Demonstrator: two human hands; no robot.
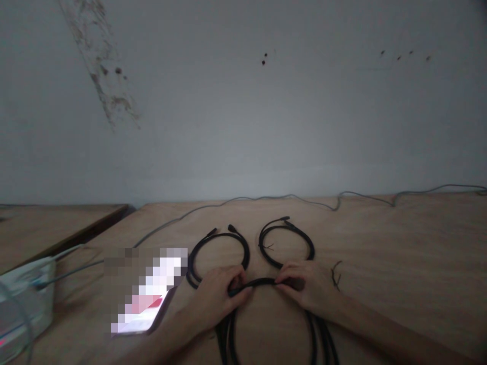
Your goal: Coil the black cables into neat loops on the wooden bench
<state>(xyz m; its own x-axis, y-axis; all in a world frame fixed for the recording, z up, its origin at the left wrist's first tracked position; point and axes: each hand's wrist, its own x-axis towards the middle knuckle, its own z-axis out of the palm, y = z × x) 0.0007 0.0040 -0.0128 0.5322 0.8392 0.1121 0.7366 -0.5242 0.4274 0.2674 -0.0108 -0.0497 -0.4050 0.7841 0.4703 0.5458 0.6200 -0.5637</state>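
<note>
Between my two hands runs a short stretch of black cable [262,282], part of a looped bundle whose lower strands hang toward the bottom edge. My left hand [218,294] pinches its left end between thumb and fingers. On the right end, my right hand [304,284] grips the same bundle with its fingertips. Just beyond my left hand lies a coiled black cable [247,248] with two plug ends pointing away. A second coiled black cable [312,248] rests beyond my right hand, with a thin twist tie at its left side.
A lit phone [152,309], partly blurred out, lies left of my left hand. A white device [41,294] with cords stands at the far left. To the right is a loose dark twist tie [335,276]. A thin grey cord [243,197] runs along the wall.
</note>
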